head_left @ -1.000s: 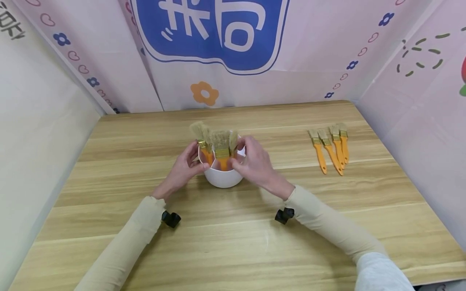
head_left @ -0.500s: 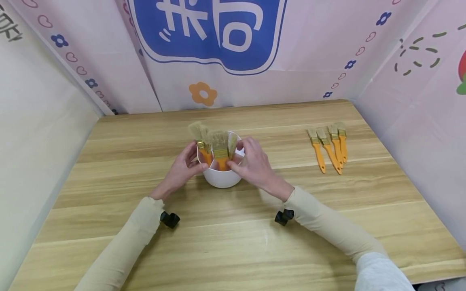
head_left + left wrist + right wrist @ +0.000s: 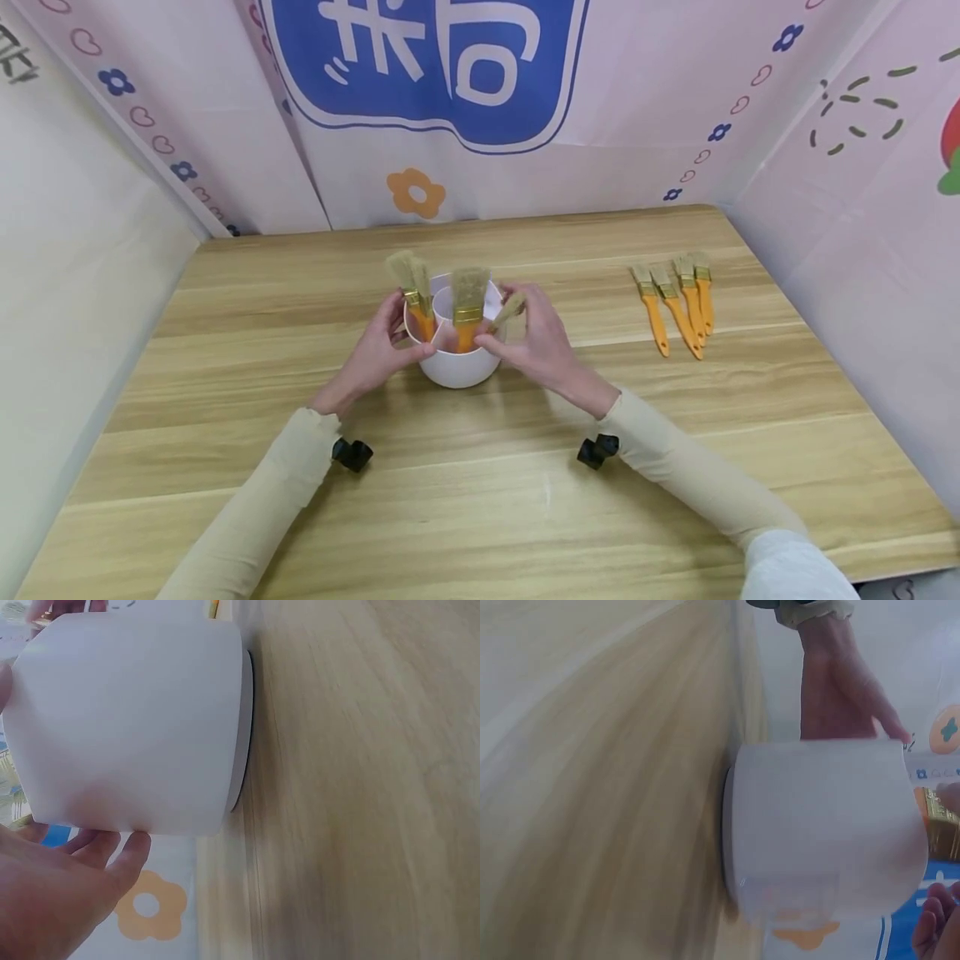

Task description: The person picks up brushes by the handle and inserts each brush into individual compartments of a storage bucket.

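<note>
A white round desk organizer [image 3: 459, 372] with inner dividers stands on the table in the head view. My left hand [image 3: 375, 350] holds its left side, thumb at the front rim and fingers curled round the outer wall. Two paintbrushes [image 3: 422, 321] stand bristles up in the left compartment. A wide paintbrush [image 3: 468, 300] is upright in the front one. To its right a narrower paintbrush [image 3: 510, 308] leans outward between the parted thumb and fingers of my right hand [image 3: 543, 350]. In the right wrist view a gold ferrule [image 3: 941, 829] shows near my right thumb.
Several paintbrushes [image 3: 678, 304] with orange handles lie side by side at the right of the wooden table [image 3: 480, 500]. Printed wall panels [image 3: 510, 183] close off the back and both sides.
My right hand has shifted slightly right and its fingers have spread. The narrow paintbrush has tipped to the right, and the wide one has swung a little right and straightened. My left hand stays put.
</note>
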`<control>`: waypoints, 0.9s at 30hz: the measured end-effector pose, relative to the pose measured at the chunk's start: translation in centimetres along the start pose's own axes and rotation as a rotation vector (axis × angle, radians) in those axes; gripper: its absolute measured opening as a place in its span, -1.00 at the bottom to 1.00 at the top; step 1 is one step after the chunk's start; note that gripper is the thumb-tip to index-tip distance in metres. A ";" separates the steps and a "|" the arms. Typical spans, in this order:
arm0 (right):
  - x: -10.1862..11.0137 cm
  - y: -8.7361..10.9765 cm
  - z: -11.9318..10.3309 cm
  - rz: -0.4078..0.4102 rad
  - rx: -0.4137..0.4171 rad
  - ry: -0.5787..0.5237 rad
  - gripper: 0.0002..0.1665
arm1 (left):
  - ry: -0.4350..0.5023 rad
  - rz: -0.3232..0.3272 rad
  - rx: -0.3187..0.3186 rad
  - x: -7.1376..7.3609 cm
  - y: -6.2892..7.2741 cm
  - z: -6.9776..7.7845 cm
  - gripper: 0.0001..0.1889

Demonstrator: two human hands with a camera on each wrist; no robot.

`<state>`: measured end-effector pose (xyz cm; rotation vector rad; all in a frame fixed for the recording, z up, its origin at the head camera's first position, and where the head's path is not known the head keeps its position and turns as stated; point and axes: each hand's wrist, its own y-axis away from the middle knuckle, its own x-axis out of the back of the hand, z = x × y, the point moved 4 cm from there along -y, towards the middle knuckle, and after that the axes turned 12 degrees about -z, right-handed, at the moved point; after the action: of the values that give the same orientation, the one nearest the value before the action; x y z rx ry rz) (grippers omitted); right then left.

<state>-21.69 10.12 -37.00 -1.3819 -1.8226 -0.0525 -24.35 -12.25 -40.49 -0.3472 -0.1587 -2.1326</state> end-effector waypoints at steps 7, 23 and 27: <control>2.6 1.2 2.6 0.032 -0.038 -0.049 0.12 | -0.008 0.009 0.028 0.2 0.2 0.4 -0.06; 11.0 3.0 15.8 -0.113 -0.819 0.437 -0.64 | 0.000 0.001 0.030 0.1 0.0 0.3 -0.09; 12.5 3.0 17.3 -0.200 -0.918 0.468 -0.66 | 0.010 -0.008 0.011 -0.1 -0.1 0.2 -0.10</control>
<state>-29.89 29.43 -41.88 -1.5663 -1.5525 -1.3375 -24.36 -12.10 -40.29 -0.3296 -0.1661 -2.1399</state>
